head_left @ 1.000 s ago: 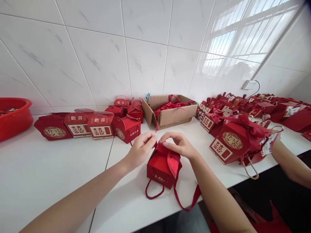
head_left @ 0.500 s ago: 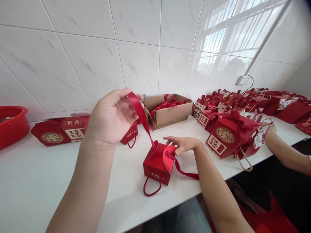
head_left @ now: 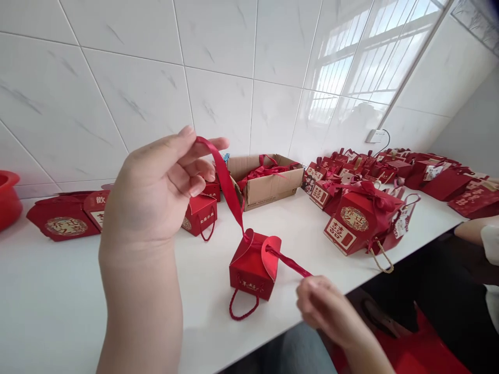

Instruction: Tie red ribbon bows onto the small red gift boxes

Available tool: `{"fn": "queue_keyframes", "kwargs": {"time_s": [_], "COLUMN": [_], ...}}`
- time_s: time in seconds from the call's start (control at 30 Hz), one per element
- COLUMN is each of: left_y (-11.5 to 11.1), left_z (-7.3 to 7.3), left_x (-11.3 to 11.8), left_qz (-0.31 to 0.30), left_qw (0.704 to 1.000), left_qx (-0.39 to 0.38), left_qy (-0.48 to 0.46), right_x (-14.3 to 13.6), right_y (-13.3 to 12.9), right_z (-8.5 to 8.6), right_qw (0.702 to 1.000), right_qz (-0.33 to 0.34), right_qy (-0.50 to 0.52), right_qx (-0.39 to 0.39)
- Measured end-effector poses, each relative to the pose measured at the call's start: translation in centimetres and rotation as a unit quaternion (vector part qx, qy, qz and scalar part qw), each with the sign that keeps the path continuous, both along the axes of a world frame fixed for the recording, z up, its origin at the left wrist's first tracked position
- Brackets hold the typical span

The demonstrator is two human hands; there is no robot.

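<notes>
grey-veined white wall tiles [head_left: 218, 44] | barred window reflection [head_left: 337, 70] upper right | white table [head_left: 58, 296]

Blurred right hand [head_left: 322, 306], cropped edges
Blur softens its outline, and it hides 1 end of the red ribbon [head_left: 225, 182]; the left hand [head_left: 156, 189] and wrist [head_left: 138, 249] block part of the lettered box [head_left: 93, 205] behind. The left edge cuts off the red basin [head_left: 8, 202], the right edge a co-worker's arm [head_left: 471, 231]. Print on the far boxes [head_left: 395, 169] is too small to read; the bottom edge crops the left forearm [head_left: 142, 317].
</notes>
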State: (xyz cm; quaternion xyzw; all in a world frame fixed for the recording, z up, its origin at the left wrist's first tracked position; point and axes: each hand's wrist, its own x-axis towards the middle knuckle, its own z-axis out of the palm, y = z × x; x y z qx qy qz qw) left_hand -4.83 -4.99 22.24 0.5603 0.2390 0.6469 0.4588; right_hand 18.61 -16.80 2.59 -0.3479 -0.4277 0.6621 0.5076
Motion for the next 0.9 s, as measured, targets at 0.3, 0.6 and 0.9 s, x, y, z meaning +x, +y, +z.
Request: {"fn": "queue_keyframes", "kwargs": {"time_s": [0.3, 0.6, 0.9], "left_y": [-0.3, -1.6, -2.4], "left_z": [-0.1, -0.2, -0.3], "left_x": [-2.5, -4.5, -4.4], "left_qz": [0.053, 0.150, 0.174], "left_qw": [0.994, 0.983, 0.982], "left_qx": [0.081, 0.094, 0.069], "left_qy": [0.050, 0.053, 0.021], "right_x": [1.2, 2.1, -1.7], "right_y": [2.7, 4.3, 7.0], "right_z": [1.4, 15.1, 19.1], "right_qw": [0.934, 0.824, 0.802], "right_qz": [-0.336, -0.299, -0.257], "right_qy": [0.119, -0.427, -0.424], "right_qx": [-0.014, 0.223, 0.332]}}
